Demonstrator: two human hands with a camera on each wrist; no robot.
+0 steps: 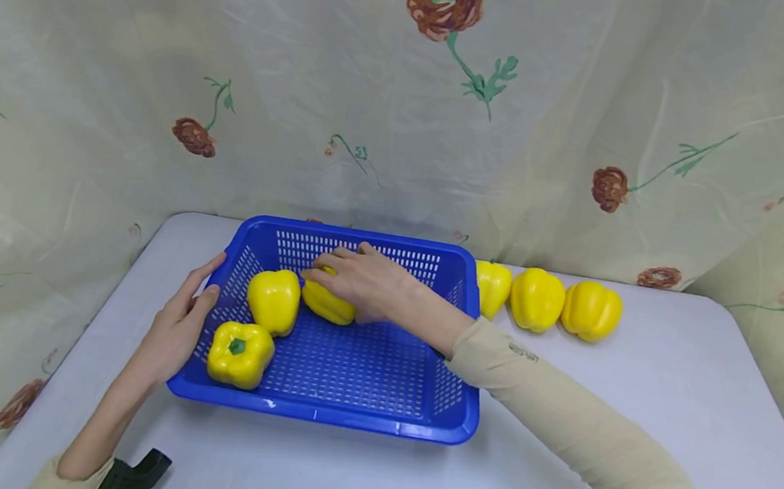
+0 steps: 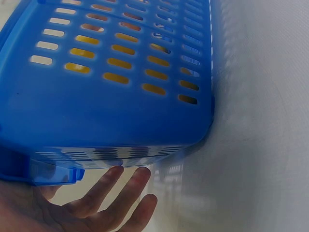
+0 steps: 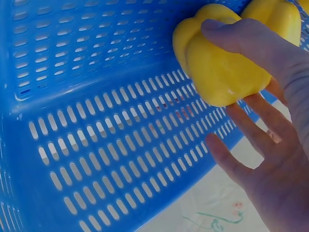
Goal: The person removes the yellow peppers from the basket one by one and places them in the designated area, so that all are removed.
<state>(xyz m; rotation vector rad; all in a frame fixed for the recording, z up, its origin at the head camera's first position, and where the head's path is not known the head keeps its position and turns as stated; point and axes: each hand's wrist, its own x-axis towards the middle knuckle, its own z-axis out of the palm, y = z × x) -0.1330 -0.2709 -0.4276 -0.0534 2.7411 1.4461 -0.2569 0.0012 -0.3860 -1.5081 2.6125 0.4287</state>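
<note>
A blue slotted plastic basket [image 1: 363,370] stands on the table, holding three yellow bell peppers. My right hand [image 1: 375,281] reaches inside and holds one bell pepper [image 1: 329,304], which lies on its side. In the right wrist view the thumb [image 3: 241,36] crosses that pepper's upper side, and some fingertips are hidden behind it. To its left is a second bell pepper [image 1: 273,300]; the third pepper [image 1: 241,355], stem up, sits in the near left corner. My left hand [image 1: 173,332] rests at the basket's left rim, its fingers [image 2: 130,191] extended along the outer wall.
Three more yellow bell peppers stand in a row right of the basket: one pepper [image 1: 492,288] beside its wall, then another pepper [image 1: 536,300] and a last pepper [image 1: 592,311]. A flower-patterned curtain [image 1: 517,170] hangs behind the white table [image 1: 307,477].
</note>
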